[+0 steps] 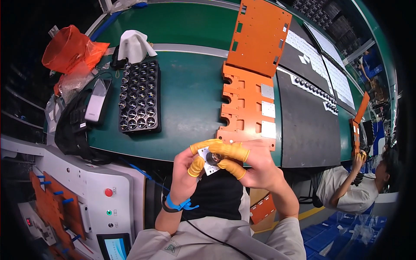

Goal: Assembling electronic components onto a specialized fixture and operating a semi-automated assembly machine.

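Observation:
Close to my body, in front of the bench edge, both hands meet around a small white square plate (pixel 209 168) with a dark round metallic part (pixel 214 158) on it. My left hand (pixel 184 167) is closed on the plate's left side with yellow-covered fingertips. From the other side my right hand (pixel 258 167) pinches the round part, also in yellow finger covers. Just beyond them lies an orange fixture (pixel 249 97), its hinged orange lid (pixel 258 41) raised. Several white plates (pixel 268 109) sit along the fixture's right side. A blue wrist strap (pixel 180 204) circles my left wrist.
A black tray (pixel 158 93) of round black parts stands at left on the green bench (pixel 186 99). Beside it are a phone-like device (pixel 97 102) and an orange bag (pixel 69 50). Black mats (pixel 305 130) lie right. A machine panel (pixel 106 173) is lower left; another person (pixel 349 186) sits right.

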Available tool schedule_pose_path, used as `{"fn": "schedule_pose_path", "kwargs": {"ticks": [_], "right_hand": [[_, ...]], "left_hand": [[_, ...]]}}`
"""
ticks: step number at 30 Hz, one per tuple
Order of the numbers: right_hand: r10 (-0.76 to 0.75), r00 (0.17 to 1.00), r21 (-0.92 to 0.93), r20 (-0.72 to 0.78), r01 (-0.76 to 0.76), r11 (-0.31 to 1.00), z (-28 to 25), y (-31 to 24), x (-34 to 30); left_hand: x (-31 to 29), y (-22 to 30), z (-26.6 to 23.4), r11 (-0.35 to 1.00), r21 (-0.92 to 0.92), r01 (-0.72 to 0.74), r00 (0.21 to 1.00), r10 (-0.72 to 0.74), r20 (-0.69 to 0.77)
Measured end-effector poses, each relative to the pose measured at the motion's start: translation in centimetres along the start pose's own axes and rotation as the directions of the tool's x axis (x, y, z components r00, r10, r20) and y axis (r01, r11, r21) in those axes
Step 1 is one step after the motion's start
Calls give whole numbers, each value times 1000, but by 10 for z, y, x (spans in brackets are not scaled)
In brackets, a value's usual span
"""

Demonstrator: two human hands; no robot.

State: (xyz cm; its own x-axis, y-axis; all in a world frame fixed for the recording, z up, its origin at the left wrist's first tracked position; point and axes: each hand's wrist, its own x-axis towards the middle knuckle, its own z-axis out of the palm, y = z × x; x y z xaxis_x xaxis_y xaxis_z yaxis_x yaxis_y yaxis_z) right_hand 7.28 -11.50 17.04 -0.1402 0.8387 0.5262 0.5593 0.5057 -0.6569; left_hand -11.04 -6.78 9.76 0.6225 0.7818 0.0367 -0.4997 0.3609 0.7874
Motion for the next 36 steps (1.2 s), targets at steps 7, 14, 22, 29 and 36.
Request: {"fn": "schedule_pose_path", "kwargs": {"ticks": [7, 14, 22, 29, 36], "right_hand": [[89, 995, 14, 53, -90, 996, -3, -10, -5], [31, 996, -118, 78, -22, 993, -11, -3, -8], [-115, 986, -276, -120, 78, 958, -2, 2, -14], [-135, 962, -463, -236, 11, 886, -12, 17, -18], [2, 985, -351, -174, -64, 934, -18, 21, -24]], "left_hand": [[0, 0, 14, 995, 103, -6, 999, 11, -45], [-3, 1, 9, 980, -41, 196, 981, -195, 22], [-1, -8, 22, 748, -474, 465, 885, -405, 229], [20, -7, 26, 978, 204, -48, 999, 45, 20], [41, 3, 36, 920, 371, -128, 991, 106, 79]]}}
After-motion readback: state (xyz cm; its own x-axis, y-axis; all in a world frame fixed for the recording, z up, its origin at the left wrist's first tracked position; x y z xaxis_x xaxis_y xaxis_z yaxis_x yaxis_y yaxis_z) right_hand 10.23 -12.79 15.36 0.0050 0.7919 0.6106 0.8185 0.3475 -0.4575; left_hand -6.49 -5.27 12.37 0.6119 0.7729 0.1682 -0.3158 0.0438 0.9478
